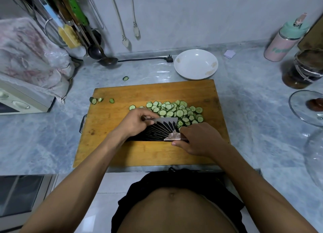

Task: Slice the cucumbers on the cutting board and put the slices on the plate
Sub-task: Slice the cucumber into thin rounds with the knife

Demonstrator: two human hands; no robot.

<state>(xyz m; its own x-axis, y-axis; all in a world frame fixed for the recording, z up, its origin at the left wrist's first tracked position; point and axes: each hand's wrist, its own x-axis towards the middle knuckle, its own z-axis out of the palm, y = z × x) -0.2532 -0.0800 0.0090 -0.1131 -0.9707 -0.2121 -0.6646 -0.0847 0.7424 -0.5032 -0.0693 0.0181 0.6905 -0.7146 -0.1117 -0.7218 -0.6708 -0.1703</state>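
right hand (197, 140) grips cleaver (157, 130) handle; left hand (136, 122) – fingers curled – holds its blade by slices (174, 110)

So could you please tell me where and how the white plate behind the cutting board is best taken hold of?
Pinch the white plate by its near rim, coming over the cutting board. It is shallow and upright, and that edge sits closest and unobstructed.

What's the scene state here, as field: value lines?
board: cutting board on the counter
slices: pile of cucumber slices on the board, none on the plate
plate: white plate behind the board
knife: cleaver lying nearly flat by the pile
right hand: grips the cleaver handle
left hand: fingers on the blade's far end
strays: one slice on the counter
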